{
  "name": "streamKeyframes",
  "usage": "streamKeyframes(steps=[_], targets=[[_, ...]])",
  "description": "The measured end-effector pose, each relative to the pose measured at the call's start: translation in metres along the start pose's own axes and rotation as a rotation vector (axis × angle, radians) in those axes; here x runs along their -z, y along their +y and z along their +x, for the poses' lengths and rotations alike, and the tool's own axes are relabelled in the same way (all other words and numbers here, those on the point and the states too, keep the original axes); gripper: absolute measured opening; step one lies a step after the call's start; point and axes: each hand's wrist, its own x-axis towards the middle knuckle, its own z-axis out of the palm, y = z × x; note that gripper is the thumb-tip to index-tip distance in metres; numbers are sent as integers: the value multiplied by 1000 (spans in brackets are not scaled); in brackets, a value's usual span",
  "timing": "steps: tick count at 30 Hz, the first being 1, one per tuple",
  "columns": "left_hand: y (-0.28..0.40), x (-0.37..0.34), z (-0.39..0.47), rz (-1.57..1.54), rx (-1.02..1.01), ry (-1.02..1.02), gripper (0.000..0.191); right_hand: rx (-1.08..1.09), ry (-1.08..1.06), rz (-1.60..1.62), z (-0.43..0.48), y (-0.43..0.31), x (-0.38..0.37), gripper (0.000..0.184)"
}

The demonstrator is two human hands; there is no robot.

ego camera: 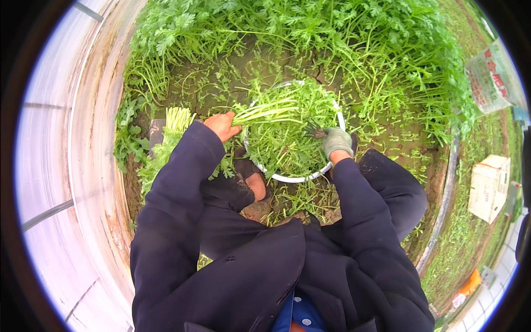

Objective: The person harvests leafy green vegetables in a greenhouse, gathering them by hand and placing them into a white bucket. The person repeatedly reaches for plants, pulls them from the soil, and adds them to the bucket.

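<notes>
My bare left hand [222, 125] grips a bunch of leafy green stems [269, 112] at the left side of a white-rimmed round tub [341, 118]. The pale cut stems reach rightward over the tub. Loose feathery greens [290, 145] fill it. My right hand [338, 143], in a pale knitted glove, is at the tub's right side, closed around a small dark pronged thing [316, 130]; its exact kind is unclear. Left of my left hand lies a pile of greens [177, 120] with evenly aligned pale stem ends, partly hidden by my sleeve.
Dense leafy greens [290, 20] stand beyond the tub, with cut stubble [404, 155] to the right. Plastic sheeting [54, 166] runs along the left. A pipe-like edging [446, 195], a cream plastic crate [489, 189] and a printed sack [489, 76] are at right.
</notes>
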Motion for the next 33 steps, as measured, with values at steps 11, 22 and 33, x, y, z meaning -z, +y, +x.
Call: streamKeyframes(steps=[11, 22, 33], targets=[[-4, -2, 14, -199, 24, -149, 36, 359, 3, 242, -62, -64, 53, 40], [39, 31, -21, 95, -134, -106, 29, 315, 35, 105, 5, -35, 42, 47], [27, 74, -32, 825, -522, 467, 4, 184, 20, 458, -22, -20, 93, 58]])
